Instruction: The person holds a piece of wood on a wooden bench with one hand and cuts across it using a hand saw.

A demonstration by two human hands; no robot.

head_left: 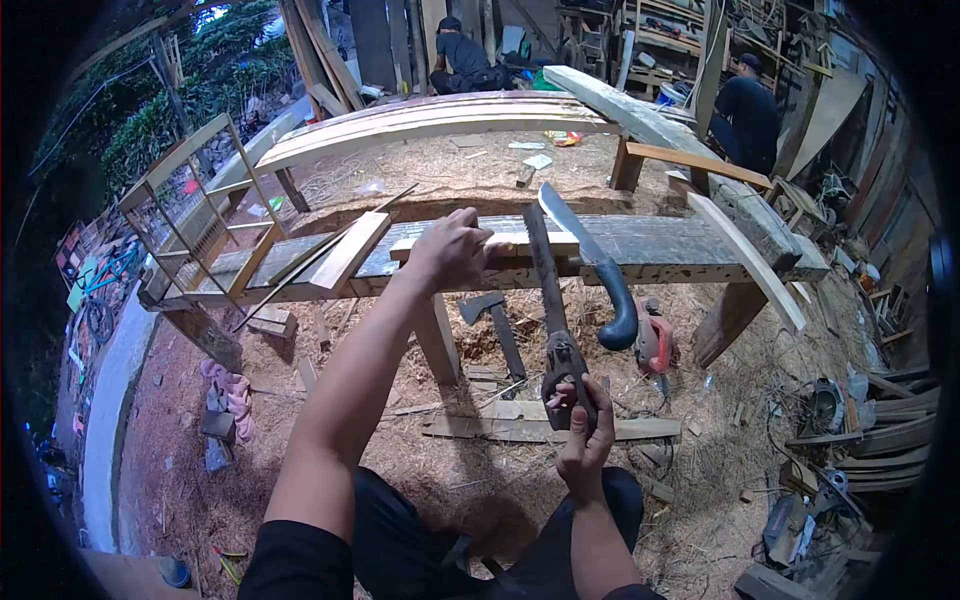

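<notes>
My left hand (pixel 452 250) is closed on a pale wooden strip (pixel 520 241) that lies across the bench plank (pixel 650 240). In my right hand (pixel 585 430) is the handle of a hand saw (pixel 547 285); its blade points away from me and crosses the strip to the right of my left hand. Just right of the saw, a machete (pixel 590 243) with a dark curved handle rests on the bench, its handle hanging over the near edge. A short pale board (pixel 350 250) lies on the bench to the left.
A wooden frame (pixel 200 205) stands at the bench's left end. Below lie a hatchet (pixel 495 325) and a red power tool (pixel 655 340). A curved pale strip (pixel 750 260) leans at right. Two people (pixel 465 60) (pixel 745 115) are in the background.
</notes>
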